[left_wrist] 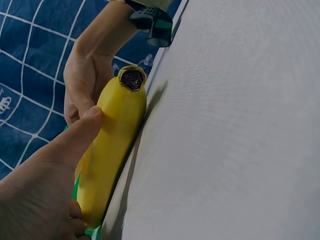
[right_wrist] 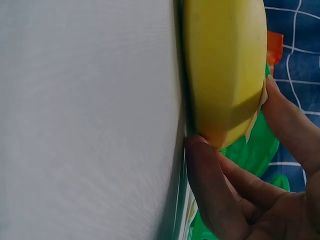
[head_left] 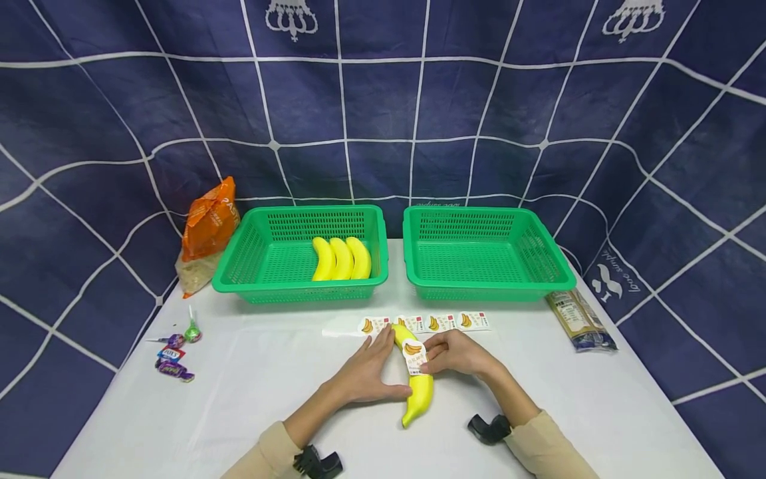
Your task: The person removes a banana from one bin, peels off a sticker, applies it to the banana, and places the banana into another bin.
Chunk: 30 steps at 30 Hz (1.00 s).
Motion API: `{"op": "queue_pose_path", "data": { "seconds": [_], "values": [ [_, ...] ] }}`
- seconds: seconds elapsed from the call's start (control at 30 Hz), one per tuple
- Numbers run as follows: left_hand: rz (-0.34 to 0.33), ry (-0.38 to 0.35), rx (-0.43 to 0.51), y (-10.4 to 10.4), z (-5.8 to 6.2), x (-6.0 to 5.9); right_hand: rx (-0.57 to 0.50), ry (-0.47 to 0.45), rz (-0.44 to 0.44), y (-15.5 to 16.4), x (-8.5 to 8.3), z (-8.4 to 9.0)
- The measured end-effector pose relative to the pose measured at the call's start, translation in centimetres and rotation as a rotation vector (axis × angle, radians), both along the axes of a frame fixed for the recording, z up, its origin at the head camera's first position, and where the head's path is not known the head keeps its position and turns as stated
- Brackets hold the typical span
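Note:
A yellow banana (head_left: 421, 392) lies lengthwise on the white table between my two hands. Across its upper half is a white label (head_left: 414, 357) with a banana picture; in the right wrist view the edge of this label (right_wrist: 253, 120) stands slightly off the peel. My left hand (head_left: 368, 376) holds the banana from the left, fingers at the far end and thumb on its side. From the right, my right hand (head_left: 456, 352) grips it, thumb on the label's edge and fingers against the banana's side. Just beyond lies a strip of similar labels (head_left: 441, 322), partly covered by the banana.
A green basket (head_left: 299, 291) at the back left contains three bananas (head_left: 342, 259). Beside it stands another green basket (head_left: 491, 291). An orange bag (head_left: 209, 223) and several wrapped sweets (head_left: 172, 370) lie left; a clear-and-gold packet (head_left: 577, 319) lies right.

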<state>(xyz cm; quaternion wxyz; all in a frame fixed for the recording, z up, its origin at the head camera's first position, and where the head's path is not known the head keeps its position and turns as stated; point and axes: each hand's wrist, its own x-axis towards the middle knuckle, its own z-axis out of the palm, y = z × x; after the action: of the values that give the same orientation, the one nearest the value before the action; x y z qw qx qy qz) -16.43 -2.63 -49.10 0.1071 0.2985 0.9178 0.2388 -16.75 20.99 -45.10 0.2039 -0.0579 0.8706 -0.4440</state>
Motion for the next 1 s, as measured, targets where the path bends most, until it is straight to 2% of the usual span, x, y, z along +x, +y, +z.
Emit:
{"op": "queue_pose_path", "data": {
  "seconds": [0.27,0.5,0.8,1.0],
  "values": [
    [0.046,-0.042,0.061,0.4,0.6,-0.3,0.009,0.008,0.006,0.1,0.1,0.0],
    [0.078,-0.026,0.085,0.8,0.6,-0.7,-0.002,0.01,0.014,0.1,0.0,0.0],
    [0.062,-0.002,0.072,1.1,0.4,-1.0,0.003,-0.015,0.023,0.1,-0.4,0.1],
    [0.064,0.008,0.069,1.1,0.3,-1.1,-0.093,-0.082,-0.011,0.2,-1.4,-0.3]
  ]
}}
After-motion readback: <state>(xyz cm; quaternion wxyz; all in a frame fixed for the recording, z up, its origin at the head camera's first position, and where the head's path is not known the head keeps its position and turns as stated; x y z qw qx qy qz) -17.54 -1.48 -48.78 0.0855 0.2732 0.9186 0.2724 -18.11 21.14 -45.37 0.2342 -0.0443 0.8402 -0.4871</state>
